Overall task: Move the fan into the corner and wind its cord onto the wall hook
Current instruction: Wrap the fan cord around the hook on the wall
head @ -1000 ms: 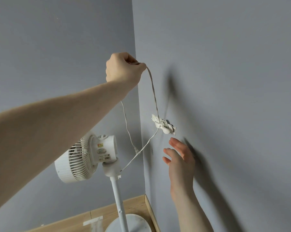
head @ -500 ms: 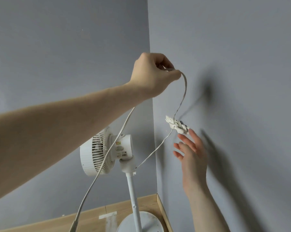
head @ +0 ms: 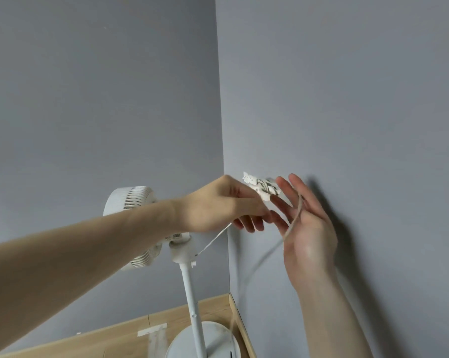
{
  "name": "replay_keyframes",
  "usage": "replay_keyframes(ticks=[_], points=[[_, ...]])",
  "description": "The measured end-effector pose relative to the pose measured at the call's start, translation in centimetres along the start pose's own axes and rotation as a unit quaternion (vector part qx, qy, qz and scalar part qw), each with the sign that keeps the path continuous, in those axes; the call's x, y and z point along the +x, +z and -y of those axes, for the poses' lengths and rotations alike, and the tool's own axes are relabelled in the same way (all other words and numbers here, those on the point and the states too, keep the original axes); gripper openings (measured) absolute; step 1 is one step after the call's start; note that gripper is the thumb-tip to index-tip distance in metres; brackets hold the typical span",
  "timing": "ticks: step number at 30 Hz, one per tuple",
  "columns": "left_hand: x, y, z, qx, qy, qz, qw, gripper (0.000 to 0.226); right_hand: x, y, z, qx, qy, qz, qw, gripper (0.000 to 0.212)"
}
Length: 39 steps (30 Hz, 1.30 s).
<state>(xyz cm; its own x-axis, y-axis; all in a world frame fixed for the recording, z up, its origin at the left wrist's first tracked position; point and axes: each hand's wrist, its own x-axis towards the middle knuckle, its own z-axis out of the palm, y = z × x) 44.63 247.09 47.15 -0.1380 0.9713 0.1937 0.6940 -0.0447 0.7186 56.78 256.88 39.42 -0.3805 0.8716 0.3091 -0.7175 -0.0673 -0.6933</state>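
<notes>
Grey walls [head: 347, 99] meet in a corner, where the white fan [head: 140, 228] stands on the floor. On the right wall, the hook [head: 263, 187] carries wound cord [head: 294, 218]. Left hand [head: 223, 205] pinches the cord just below the hook; right hand [head: 308, 228] is spread wide, cord crossing its fingers.

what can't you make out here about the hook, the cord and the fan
Head view only:
- Wall hook: its shape is buried under cord wraps and partly behind the left hand.
- Cord: motion-blurred across the right hand; its plug end is not visible.
- Fan: the left forearm covers most of the head.
- Fan base: cut off by the bottom edge.
</notes>
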Motion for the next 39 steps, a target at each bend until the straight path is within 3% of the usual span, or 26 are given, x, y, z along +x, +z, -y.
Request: replay_keyframes(ticks=[4, 7, 10, 17, 27, 30, 36, 39], points=[[3.7, 0.0, 5.7, 0.094, -0.070, -0.096, 0.988, 0.033, -0.3, -1.3, -1.9, -0.111, -0.060, -0.080, 0.989, 0.059], [6.1, 0.8, 8.4, 0.232, -0.082, -0.101, 0.964, 0.068, -0.5, -2.1, -3.2, -0.142, -0.093, -0.115, 0.979, 0.059], [7.9, 1.9, 9.7, 0.276, -0.053, -0.104, 0.954, 0.088, -0.5, -2.9, -4.6, -0.169, -0.119, -0.138, 0.969, 0.056], [10.1, 3.7, 11.6, 0.305, 0.011, -0.154, 0.940, 0.086, -1.1, -4.3, -7.2, -0.317, -0.139, -0.127, 0.930, 0.070], [10.8, 3.6, 13.0, 0.286, 0.084, -0.195, 0.934, 0.078, -1.0, -4.3, -9.4, -0.295, 0.075, -0.113, 0.946, 0.062], [11.1, 3.7, 13.2, 0.268, 0.088, -0.207, 0.937, 0.081, -0.3, -3.9, -9.9, -0.278, 0.110, -0.114, 0.948, 0.072], [11.7, 3.3, 13.8, 0.255, 0.122, -0.222, 0.933, 0.082, 1.5, -3.4, -11.0, -0.309, 0.162, -0.087, 0.933, 0.067], [12.2, 3.0, 13.9, 0.187, 0.121, -0.234, 0.947, 0.081, 2.8, -3.1, -11.9, -0.328, 0.169, -0.069, 0.927, 0.067]])
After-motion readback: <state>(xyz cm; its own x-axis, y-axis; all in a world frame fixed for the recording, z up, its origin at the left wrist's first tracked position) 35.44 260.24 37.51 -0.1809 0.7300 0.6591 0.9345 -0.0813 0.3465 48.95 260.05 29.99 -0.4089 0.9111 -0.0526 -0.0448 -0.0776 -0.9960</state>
